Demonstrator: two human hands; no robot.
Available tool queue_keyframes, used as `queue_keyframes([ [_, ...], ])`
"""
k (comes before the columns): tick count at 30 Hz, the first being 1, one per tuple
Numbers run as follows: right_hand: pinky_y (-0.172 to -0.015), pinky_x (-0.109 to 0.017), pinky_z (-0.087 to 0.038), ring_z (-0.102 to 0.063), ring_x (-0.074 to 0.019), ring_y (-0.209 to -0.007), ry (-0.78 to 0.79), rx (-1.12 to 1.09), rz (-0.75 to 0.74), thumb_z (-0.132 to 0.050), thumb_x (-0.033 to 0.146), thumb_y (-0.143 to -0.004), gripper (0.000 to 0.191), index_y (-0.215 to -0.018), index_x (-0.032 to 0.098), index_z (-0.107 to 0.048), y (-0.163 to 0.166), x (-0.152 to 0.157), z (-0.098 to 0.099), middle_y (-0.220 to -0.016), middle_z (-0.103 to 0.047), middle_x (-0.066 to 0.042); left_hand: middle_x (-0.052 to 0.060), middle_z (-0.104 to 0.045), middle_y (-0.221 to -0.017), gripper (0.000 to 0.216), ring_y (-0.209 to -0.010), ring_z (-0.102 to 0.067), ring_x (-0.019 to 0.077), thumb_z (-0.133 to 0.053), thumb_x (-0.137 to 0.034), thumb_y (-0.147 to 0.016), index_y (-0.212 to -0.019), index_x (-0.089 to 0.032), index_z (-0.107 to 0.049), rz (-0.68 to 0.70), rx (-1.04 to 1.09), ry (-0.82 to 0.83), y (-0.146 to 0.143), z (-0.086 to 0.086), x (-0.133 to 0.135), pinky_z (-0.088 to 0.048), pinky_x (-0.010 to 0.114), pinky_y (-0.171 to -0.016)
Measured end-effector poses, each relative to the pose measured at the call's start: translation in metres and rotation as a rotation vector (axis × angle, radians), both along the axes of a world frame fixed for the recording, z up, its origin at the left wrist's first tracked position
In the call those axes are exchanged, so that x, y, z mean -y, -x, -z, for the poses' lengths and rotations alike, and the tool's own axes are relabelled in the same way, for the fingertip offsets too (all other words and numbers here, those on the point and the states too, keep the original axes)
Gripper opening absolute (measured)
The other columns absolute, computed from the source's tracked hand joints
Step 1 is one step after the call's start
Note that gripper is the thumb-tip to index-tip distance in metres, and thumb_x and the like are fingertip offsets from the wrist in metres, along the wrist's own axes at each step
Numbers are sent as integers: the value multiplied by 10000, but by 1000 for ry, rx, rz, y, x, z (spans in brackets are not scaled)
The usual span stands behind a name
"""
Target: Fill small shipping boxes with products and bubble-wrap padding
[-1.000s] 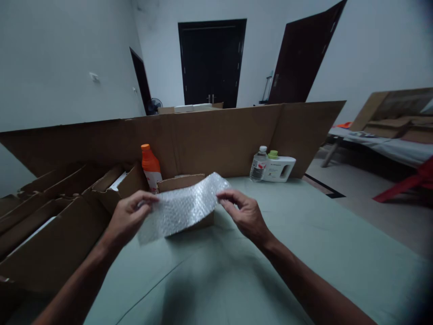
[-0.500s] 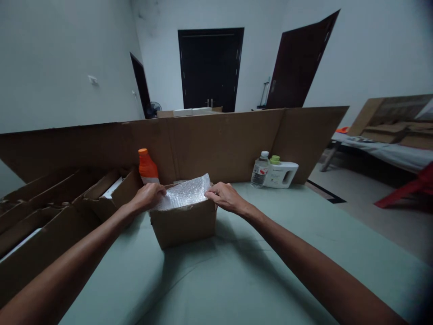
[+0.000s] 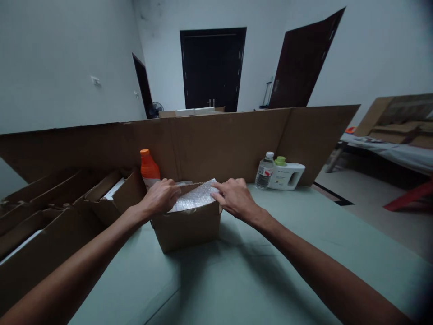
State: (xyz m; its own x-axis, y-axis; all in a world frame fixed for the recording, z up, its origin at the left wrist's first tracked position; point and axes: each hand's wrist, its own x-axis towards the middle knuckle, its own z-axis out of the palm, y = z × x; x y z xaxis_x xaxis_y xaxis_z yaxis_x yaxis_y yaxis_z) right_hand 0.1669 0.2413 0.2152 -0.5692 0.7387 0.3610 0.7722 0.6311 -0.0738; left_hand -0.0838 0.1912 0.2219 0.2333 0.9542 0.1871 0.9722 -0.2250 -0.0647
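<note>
Head camera looks down on a small open cardboard box (image 3: 189,228) standing on a grey-green worktop (image 3: 270,257). A sheet of bubble wrap (image 3: 196,198) lies in the mouth of the box, filling its top, with one corner rising a little over the far rim.

Both hands rest on that sheet. The left hand (image 3: 161,196) sits at the box's left rim, its fingers curled down onto the wrap's left edge; whether they pinch the sheet or only press on it cannot be told. The right hand (image 3: 237,198) is at the right rim, mostly open, its fingers stretched out and laid on top of the wrap without gripping it.

Just behind the box stands an orange bottle (image 3: 149,168). Further right, well apart from the box, a clear water bottle (image 3: 264,170) touches a white jug with a green cap (image 3: 288,175). A long cardboard sheet (image 3: 230,144) stands upright along the far edge of the worktop. Folded cardboard boxes (image 3: 50,212) are stacked at the left.
</note>
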Motion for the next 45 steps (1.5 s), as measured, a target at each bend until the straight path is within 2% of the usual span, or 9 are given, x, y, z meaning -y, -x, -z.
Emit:
queue_keyframes([
  [4, -941, -422, -306, -574, -299, -1053, -175, -57, -93, -561, 318, -962, 262, -1128, 209, -732, 10, 3, -14, -1078, -737, -124, 56, -717, -997, 279, -880, -655, 192, -459, -170, -873, -959, -242, -715, 30, 77, 97, 1, 16, -17, -447, 265, -728],
  [10, -746, -252, -430, -655, -196, -896, 492, 114, -364, -643, 259, -880, 179, -997, 220, -772, 37, -45, -9, -985, -742, -36, 60, -756, -992, 248, -899, -685, 228, -578, -187, -770, -932, -248, -755, -4, 117, 245, 15, 47, -40, -467, 270, -732],
  [13, -588, -223, -390, -606, -140, -643, 596, 133, -369, -606, 240, -883, 183, -862, 177, -776, 44, -67, 2, -693, -690, -3, 74, -754, -1023, 255, -910, -693, 255, -626, -194, -718, -922, -251, -768, -36, 127, 292, 19, 55, -43, -480, 291, -744],
  [18, -537, -210, -348, -546, -119, -606, 657, 53, -363, -612, 259, -853, 192, -861, 139, -761, 45, -73, 13, -674, -647, 0, 104, -764, -1017, 277, -900, -697, 281, -608, -210, -708, -927, -228, -776, -75, 169, 309, 17, 53, -43, -480, 305, -710],
  [25, -568, -200, -385, -540, -124, -673, 600, -126, -370, -458, 338, -931, 312, -970, 132, -689, 6, -44, 20, -787, -609, -16, 39, -758, -840, 277, -754, -674, 193, -510, -258, -787, -908, -205, -753, -92, 339, 192, 28, 36, -7, -459, 256, -681],
  [30, -588, -232, -330, -427, -115, -595, 572, 43, -511, -319, 542, -1003, 576, -617, 173, -533, 0, -43, 17, -611, -444, 23, 57, -746, -1008, 378, -864, -662, 191, -412, -346, -871, -1060, -192, -701, -120, 444, 94, 23, 34, 28, -461, 254, -729],
  [36, -568, -256, -300, -444, -126, -512, 537, 63, -389, -510, 578, -930, 598, -480, 185, -488, 35, -53, 14, -486, -424, 19, -12, -634, -582, 187, -573, -585, 163, -556, -327, -754, -668, -215, -678, -85, 416, 197, 13, 40, 25, -379, 251, -585],
  [40, -659, -258, -402, -602, -176, -694, 446, -110, -317, -478, 461, -937, 421, -692, 171, -662, 20, -37, 17, -693, -643, -21, 54, -743, -911, 267, -853, -672, 219, -510, -348, -814, -921, -214, -715, -90, 464, 73, 19, 37, 39, -479, 304, -764],
  [45, -915, -359, -469, -648, -242, -1022, 169, -773, -1, -452, 412, -927, 354, -984, 178, -711, -46, -8, 58, -1051, -734, -95, 77, -665, -1217, 305, -1159, -605, 249, -526, -428, -874, -1044, -232, -686, -189, 763, -501, 42, 58, 90, -455, 375, -1031],
])
